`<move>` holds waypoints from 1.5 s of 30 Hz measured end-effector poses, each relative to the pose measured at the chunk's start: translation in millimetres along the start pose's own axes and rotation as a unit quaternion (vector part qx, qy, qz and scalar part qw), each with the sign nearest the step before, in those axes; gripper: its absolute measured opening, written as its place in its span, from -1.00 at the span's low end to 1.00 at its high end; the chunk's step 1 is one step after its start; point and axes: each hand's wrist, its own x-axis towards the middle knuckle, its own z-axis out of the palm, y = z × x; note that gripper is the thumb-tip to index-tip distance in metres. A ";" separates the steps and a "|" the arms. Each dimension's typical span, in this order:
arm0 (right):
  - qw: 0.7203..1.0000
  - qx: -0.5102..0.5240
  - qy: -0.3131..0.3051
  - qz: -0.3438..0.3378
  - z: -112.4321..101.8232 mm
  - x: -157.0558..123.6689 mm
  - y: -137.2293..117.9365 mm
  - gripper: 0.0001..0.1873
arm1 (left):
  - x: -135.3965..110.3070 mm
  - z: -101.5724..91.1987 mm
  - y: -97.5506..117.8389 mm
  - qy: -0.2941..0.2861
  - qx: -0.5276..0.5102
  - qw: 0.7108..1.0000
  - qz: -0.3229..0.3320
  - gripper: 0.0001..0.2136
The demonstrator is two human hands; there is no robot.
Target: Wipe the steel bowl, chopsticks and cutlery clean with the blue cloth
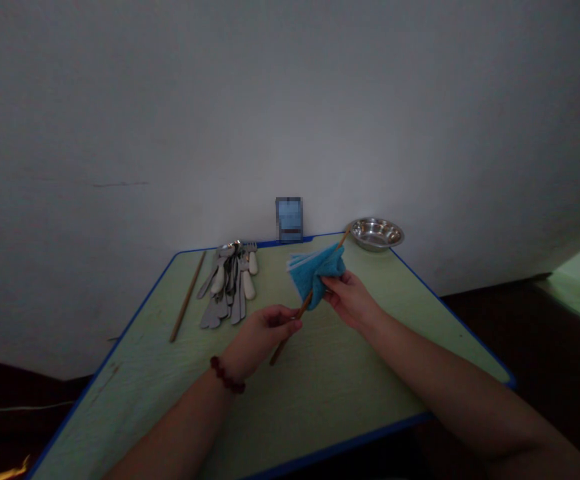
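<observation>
My left hand [260,337], with a dark red bead bracelet on its wrist, pinches the lower part of a thin wooden chopstick [284,338]. The stick slants up to the right and passes through a folded blue cloth [317,273]. My right hand [353,300] is closed on that cloth, wrapping it around the middle of the stick. The stick's upper tip pokes out beyond the cloth near a metal bowl [376,233]. Both hands hover above the pale green table [360,387].
A heap of spoons, forks and knives [230,283], some with white handles, lies at the table's back left. A second wooden chopstick [188,297] lies left of it. A small blurred blue object [289,219] stands against the wall. The table has a blue rim.
</observation>
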 end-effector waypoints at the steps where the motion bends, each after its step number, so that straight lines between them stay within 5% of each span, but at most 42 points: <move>1: 1.000 -0.001 -0.001 -0.003 -0.3 0.2 -0.7 -0.80 | -0.4 -0.1 0.4 0.000 0.004 1.000 0.000 -0.79; 45: 0.999 0.012 0.014 -0.046 -10.5 11.1 -13.5 -0.84 | -0.2 -9.1 -5.5 -0.049 0.075 0.996 -0.009 -0.74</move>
